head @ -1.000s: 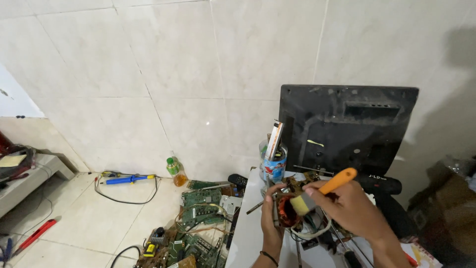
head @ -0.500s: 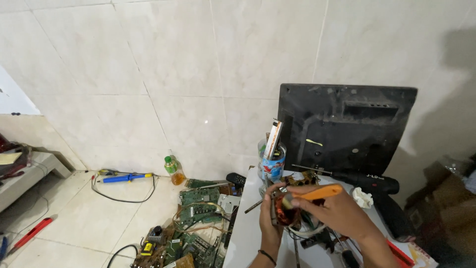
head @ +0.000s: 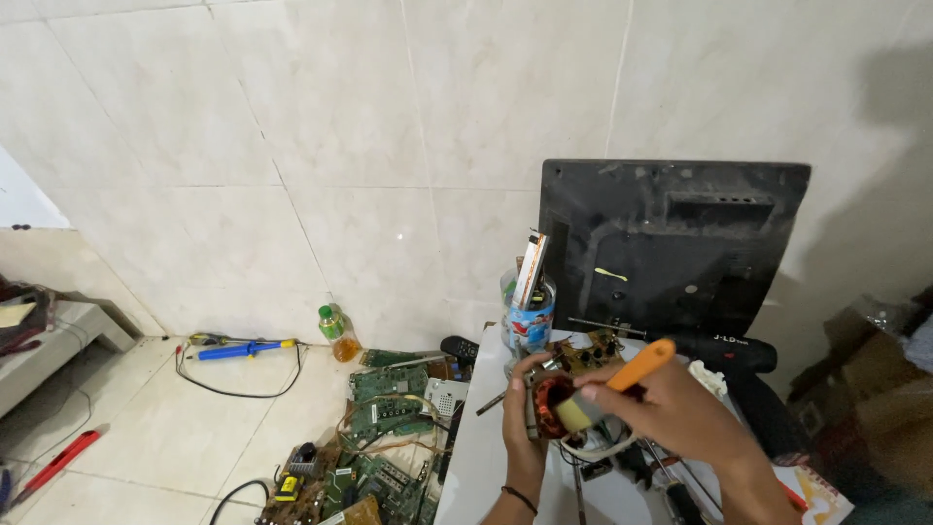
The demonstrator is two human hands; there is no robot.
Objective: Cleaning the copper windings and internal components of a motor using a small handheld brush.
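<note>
Copper-wound motor coil (head: 556,406) sits gripped in the closed left hand (head: 525,413); right hand (head: 671,413), just beside it, is closed round an orange-handled tool (head: 637,367) touching the coil.

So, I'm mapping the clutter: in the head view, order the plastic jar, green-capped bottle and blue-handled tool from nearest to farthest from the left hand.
1. Plastic jar, on the table just above the left hand.
2. Green-capped bottle, on the floor by the wall.
3. Blue-handled tool, farther left on the floor.
</note>
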